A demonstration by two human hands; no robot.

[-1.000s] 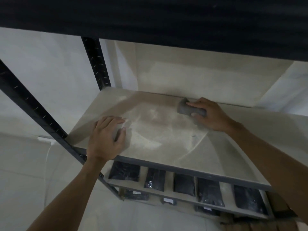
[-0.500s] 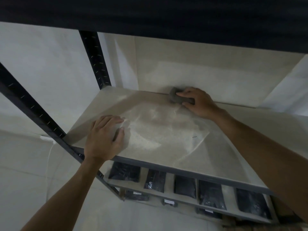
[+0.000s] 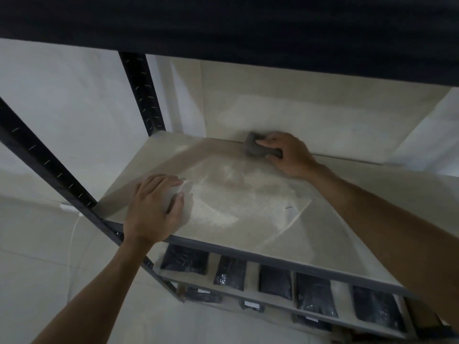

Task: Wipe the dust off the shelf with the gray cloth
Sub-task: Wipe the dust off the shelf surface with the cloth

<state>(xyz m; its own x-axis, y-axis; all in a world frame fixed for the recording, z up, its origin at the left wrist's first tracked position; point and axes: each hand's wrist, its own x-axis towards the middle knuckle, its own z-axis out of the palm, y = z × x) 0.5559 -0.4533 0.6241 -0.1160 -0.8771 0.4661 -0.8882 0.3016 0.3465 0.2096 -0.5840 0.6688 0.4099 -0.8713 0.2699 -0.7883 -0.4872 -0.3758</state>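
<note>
The pale shelf board (image 3: 248, 209) lies in front of me, with lighter dust streaks across its middle. My right hand (image 3: 289, 155) presses a bunched gray cloth (image 3: 255, 146) against the board at its back edge, where it meets the wall. The cloth sticks out to the left of my fingers. My left hand (image 3: 154, 209) rests flat on the front left part of the shelf, fingers spread, holding nothing.
A dark metal upright (image 3: 142, 93) stands at the back left corner and a slanted dark post (image 3: 49, 170) at the front left. A dark shelf (image 3: 223, 26) hangs overhead. Several black packets (image 3: 275, 281) lie on the lower shelf.
My right hand has slid the cloth from the middle of the board back and left to the rear edge. My left hand has stayed in place.
</note>
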